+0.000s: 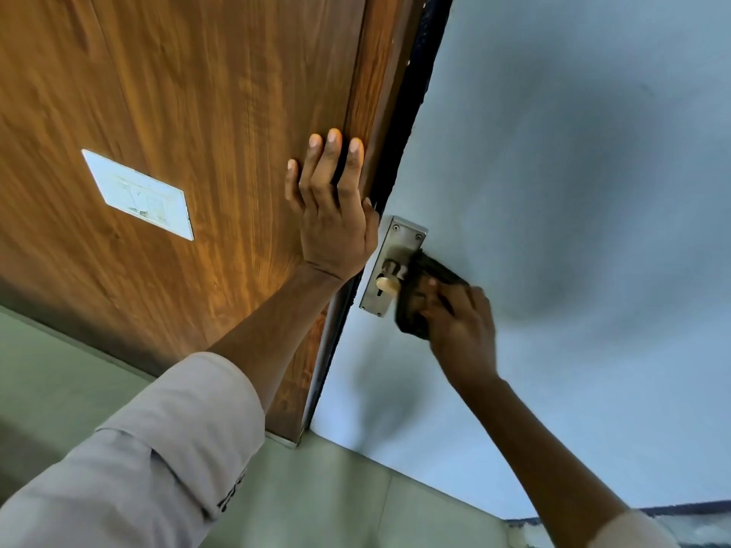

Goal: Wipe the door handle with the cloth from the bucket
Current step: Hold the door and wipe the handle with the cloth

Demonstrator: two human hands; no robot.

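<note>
The metal door handle plate is fixed to the pale blue door, near its left edge. A cream-coloured knob sticks out of the plate's middle. My right hand is shut on a dark cloth and presses it against the handle's lever, which the cloth hides. My left hand lies flat with fingers apart on the brown wooden panel, just left of the door's edge. The bucket is not in view.
A white switch plate sits on the wooden panel at the left. A dark gap runs between the panel and the blue door. Pale green floor tiles lie below.
</note>
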